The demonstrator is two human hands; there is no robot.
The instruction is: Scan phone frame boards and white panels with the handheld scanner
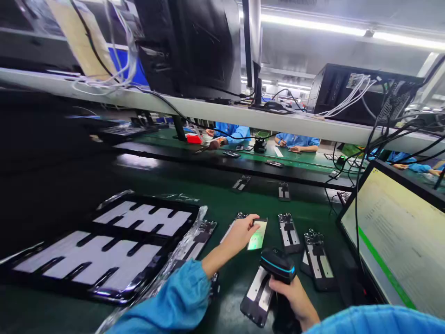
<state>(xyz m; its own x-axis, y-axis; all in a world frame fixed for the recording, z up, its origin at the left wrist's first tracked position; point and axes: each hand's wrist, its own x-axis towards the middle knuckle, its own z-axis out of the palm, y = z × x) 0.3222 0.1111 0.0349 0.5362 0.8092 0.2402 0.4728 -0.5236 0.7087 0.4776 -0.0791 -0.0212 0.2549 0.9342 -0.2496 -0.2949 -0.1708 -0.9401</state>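
Observation:
My right hand (294, 294) grips a black barcode scanner (278, 265) with a blue stripe, pointed away from me. In front of it, a pale flat rectangular piece (257, 234) shows a green glow on its face. My left hand (239, 229) pinches this piece by its upper left edge; exactly what it is I cannot tell. Partly hidden under the left hand lies an opened phone body (225, 232). Another phone body (257, 297) rests below the scanner, and further ones lie to the right, such as this phone body (318, 260).
On the left stands a black tray (83, 222) with pale slotted compartments and plastic film. A lit monitor (396, 232) leans at the right. Cables hang from the shelf (215, 109) above. Beyond the bench, co-workers in blue sleeves (297, 141) handle small parts.

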